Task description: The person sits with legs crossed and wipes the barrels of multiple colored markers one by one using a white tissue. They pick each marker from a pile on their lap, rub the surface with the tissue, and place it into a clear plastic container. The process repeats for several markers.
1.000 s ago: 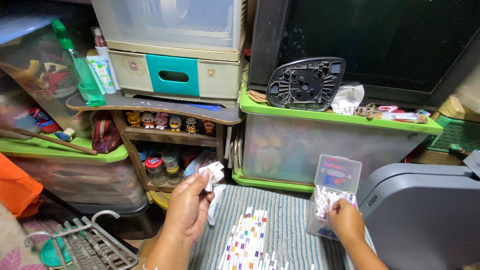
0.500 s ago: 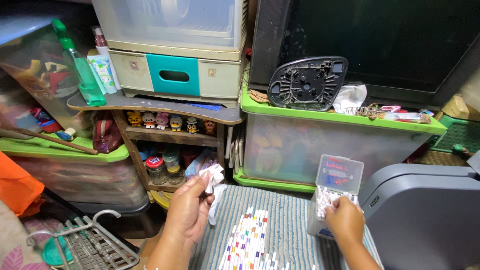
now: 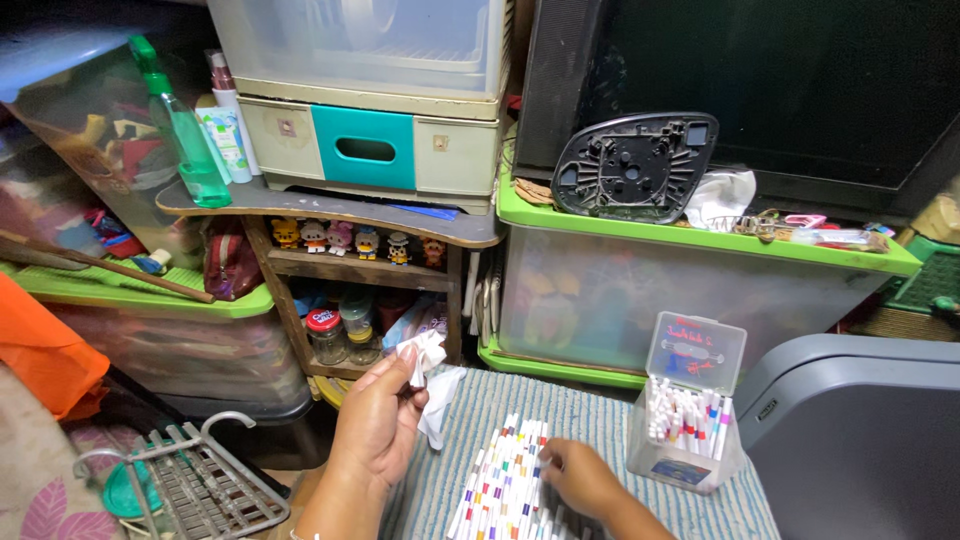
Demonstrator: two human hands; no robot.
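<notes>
Your left hand (image 3: 385,420) bare, no glove, no ring visible. Your left forearm uncovered to frame edge, no sleeve showing. Your right hand (image 3: 580,478) bare too, wrist unsleeved. Thin band possibly at left wrist, too cropped to tell.

Left hand (image 3: 378,420) pinches a crumpled white tissue (image 3: 424,358), soft and matt, paper or thin cloth, hard to tell. Right hand (image 3: 580,478) rests on glossy white plastic markers (image 3: 502,485), which lie on a ribbed striped cloth mat (image 3: 590,425). Right of the markers, a clear smooth plastic box (image 3: 690,420).
</notes>
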